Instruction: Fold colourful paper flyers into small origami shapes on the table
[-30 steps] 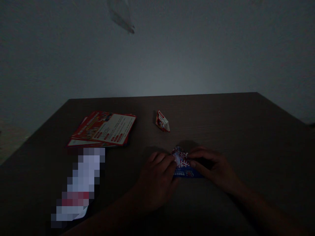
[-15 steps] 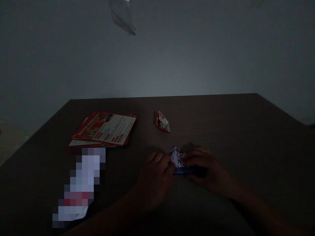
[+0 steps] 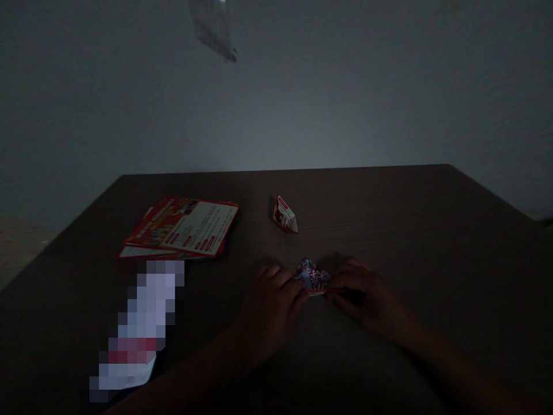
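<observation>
Between my hands, on the table, is a small folded paper with a blue, white and red print. My left hand grips its left edge, with thumb and fingers pressed together. On the other side my right hand pinches the right edge, its fingers closed on the paper. A thin red strip shows along the paper's near edge. Dim light hides the fingertips in part. Beyond the hands stands a small folded red and white paper piece.
A stack of red and white printed leaflets lies at the left of the dark wooden table. Nearer me is a bright, pixelated phone-like object. A pale wall rises behind the table, with a clear bag hanging there.
The dark blue near flap of the paper no longer shows; a red edge is there instead. Both hands stay on the paper, and the right fingers have closed in more.
</observation>
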Demonstrator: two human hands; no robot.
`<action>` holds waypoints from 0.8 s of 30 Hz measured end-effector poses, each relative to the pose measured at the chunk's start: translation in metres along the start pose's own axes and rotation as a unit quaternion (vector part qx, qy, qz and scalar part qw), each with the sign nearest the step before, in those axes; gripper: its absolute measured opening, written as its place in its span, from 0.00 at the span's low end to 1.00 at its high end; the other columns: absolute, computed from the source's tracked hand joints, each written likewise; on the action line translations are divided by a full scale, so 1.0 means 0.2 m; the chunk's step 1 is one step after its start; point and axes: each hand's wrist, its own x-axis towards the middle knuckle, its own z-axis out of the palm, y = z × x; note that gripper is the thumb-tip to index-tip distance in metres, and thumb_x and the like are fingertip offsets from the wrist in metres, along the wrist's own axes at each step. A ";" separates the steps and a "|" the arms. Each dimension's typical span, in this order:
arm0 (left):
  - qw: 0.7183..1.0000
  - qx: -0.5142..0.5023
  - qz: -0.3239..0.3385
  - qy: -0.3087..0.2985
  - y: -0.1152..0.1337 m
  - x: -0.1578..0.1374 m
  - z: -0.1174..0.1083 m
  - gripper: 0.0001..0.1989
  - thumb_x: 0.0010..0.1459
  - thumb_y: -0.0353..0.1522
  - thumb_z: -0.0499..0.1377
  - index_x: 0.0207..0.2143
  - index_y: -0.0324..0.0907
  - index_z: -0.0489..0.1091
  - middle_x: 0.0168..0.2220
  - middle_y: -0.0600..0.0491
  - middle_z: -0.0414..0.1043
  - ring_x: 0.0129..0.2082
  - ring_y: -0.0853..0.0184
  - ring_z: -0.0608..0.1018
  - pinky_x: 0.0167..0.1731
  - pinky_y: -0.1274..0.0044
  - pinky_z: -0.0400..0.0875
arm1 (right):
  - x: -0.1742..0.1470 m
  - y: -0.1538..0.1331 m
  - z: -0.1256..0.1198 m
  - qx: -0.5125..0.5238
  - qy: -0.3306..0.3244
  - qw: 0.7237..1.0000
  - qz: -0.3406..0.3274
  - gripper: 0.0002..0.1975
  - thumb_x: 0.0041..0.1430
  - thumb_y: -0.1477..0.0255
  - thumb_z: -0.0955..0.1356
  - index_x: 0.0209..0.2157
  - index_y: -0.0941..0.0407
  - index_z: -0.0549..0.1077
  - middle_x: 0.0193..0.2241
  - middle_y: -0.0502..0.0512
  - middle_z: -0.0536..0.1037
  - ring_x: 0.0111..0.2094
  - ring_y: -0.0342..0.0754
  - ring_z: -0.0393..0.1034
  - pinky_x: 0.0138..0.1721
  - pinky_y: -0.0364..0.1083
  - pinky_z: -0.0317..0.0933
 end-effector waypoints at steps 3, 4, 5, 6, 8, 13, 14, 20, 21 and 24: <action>1.000 -0.008 -0.004 0.002 0.01 0.00 0.00 0.08 0.62 0.32 0.52 0.34 0.41 0.71 0.34 0.51 0.69 0.37 0.61 0.68 0.38 0.67 0.63 | 0.00 -0.01 0.00 -0.006 -0.004 1.000 0.011 0.03 0.55 0.75 0.68 0.33 0.53 0.73 0.27 0.51 0.76 0.31 0.48 0.68 0.40 0.52 0.59; 1.000 -0.010 -0.007 0.004 0.01 0.00 0.00 0.08 0.62 0.32 0.53 0.34 0.41 0.71 0.33 0.51 0.69 0.37 0.61 0.68 0.38 0.68 0.63 | 0.00 -0.01 0.00 -0.009 -0.004 1.000 0.016 0.03 0.55 0.75 0.68 0.32 0.54 0.72 0.27 0.51 0.75 0.31 0.48 0.68 0.40 0.52 0.59; 1.000 -0.010 -0.011 0.005 0.01 0.00 0.00 0.08 0.62 0.32 0.53 0.34 0.41 0.71 0.33 0.51 0.69 0.37 0.61 0.68 0.38 0.68 0.63 | 0.00 -0.01 -0.01 -0.012 -0.004 1.000 0.021 0.02 0.55 0.75 0.67 0.31 0.54 0.72 0.26 0.51 0.75 0.31 0.48 0.68 0.39 0.52 0.59; 1.000 -0.009 -0.014 0.005 0.01 0.00 -0.01 0.07 0.61 0.32 0.53 0.34 0.41 0.71 0.33 0.51 0.70 0.37 0.61 0.68 0.37 0.68 0.63 | 0.00 -0.01 -0.01 -0.015 -0.004 1.000 0.025 0.02 0.55 0.75 0.67 0.30 0.54 0.72 0.26 0.51 0.74 0.31 0.48 0.67 0.39 0.51 0.59; 1.000 -0.004 -0.021 0.003 0.01 0.00 -0.01 0.07 0.61 0.32 0.53 0.33 0.41 0.71 0.33 0.51 0.70 0.36 0.61 0.69 0.37 0.68 0.62 | 0.00 -0.02 0.00 -0.021 -0.005 0.999 0.036 0.02 0.56 0.74 0.67 0.30 0.55 0.72 0.26 0.52 0.74 0.31 0.48 0.67 0.37 0.50 0.60; 0.999 0.014 -0.044 -0.006 0.01 0.00 -0.01 0.09 0.61 0.34 0.54 0.31 0.40 0.71 0.32 0.50 0.70 0.36 0.61 0.69 0.38 0.66 0.63 | -0.01 -0.01 0.00 -0.018 0.005 0.996 0.086 0.06 0.55 0.72 0.67 0.36 0.53 0.73 0.30 0.54 0.75 0.34 0.50 0.68 0.36 0.49 0.62; 0.999 0.017 -0.047 -0.008 0.01 0.01 -0.01 0.09 0.61 0.34 0.54 0.30 0.40 0.71 0.32 0.50 0.70 0.36 0.61 0.69 0.38 0.66 0.63 | -0.01 -0.01 0.01 -0.014 0.009 0.995 0.097 0.07 0.55 0.72 0.67 0.38 0.53 0.73 0.31 0.55 0.75 0.35 0.51 0.68 0.36 0.50 0.62; 0.998 0.025 -0.049 -0.014 0.01 0.02 -0.01 0.08 0.60 0.34 0.55 0.30 0.40 0.70 0.32 0.49 0.70 0.36 0.60 0.70 0.39 0.66 0.63 | -0.01 -0.01 0.03 -0.006 0.038 0.990 0.137 0.11 0.55 0.70 0.68 0.41 0.54 0.72 0.37 0.57 0.75 0.40 0.53 0.70 0.39 0.52 0.65; 0.998 0.026 -0.049 -0.015 0.01 0.03 -0.02 0.08 0.60 0.33 0.55 0.30 0.40 0.70 0.32 0.49 0.70 0.36 0.60 0.70 0.39 0.66 0.64 | -0.01 -0.02 0.03 -0.007 0.038 0.990 0.137 0.11 0.54 0.70 0.68 0.42 0.54 0.72 0.37 0.57 0.75 0.40 0.53 0.70 0.40 0.52 0.65; 0.999 0.024 -0.046 -0.014 0.02 0.03 -0.02 0.07 0.59 0.33 0.55 0.30 0.40 0.70 0.32 0.49 0.70 0.36 0.60 0.71 0.39 0.66 0.64 | -0.01 -0.02 0.03 -0.008 0.042 0.990 0.136 0.13 0.53 0.70 0.69 0.43 0.54 0.72 0.37 0.58 0.75 0.39 0.53 0.71 0.39 0.53 0.65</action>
